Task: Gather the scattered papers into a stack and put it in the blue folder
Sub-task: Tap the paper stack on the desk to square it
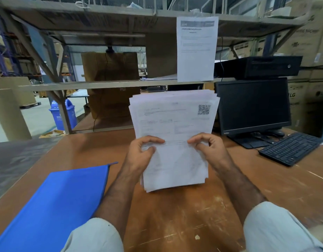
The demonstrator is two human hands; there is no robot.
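Both hands up, one stack of papers [173, 124] held upright over the worktop [184, 215]!

The left hand [141, 151] pinches the stack's left edge with curled fingers [153, 140] and thumb, and the right hand [209, 148] does the same on the right edge, so that's two hands gripping one bundle. The sheets sit unevenly, edges fanned at the top and bottom; how many sheets there are cannot be told. The top page carries one QR code in its upper right corner. The bottom edge looks to be right at the worktop; contact is hard to call. One blue folder [53, 206] lies flat on the worktop to the left, apart from the stack. On the right stand one dark monitor [253, 108] and one black keyboard [291, 148]. One printed notice [196, 50] hangs from the shelf [102, 84] behind.
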